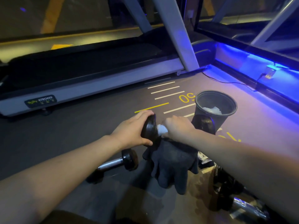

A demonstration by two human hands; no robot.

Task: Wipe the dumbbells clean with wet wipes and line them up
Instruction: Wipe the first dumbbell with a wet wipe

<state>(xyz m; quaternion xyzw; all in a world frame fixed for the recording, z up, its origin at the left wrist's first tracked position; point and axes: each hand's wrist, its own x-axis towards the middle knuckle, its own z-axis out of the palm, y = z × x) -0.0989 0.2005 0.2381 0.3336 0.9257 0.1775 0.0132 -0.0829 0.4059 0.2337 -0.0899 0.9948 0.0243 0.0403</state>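
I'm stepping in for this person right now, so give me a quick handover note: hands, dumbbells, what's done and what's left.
Left hand: grips the left head of the held dumbbell.
Right hand: presses a white wet wipe around that dumbbell's handle.
Second dumbbell lies on the floor below; another dumbbell lies at lower right. A black glove hangs under the hands.
Black bin holds used wipes.
Done: cannot tell which are clean.
Left: finish wiping, then line them up.

Blk dumbbell (149, 129), white wipe (161, 129)

Two bare forearms, no sleeves, hands (134, 128) ungloved, no jewellery
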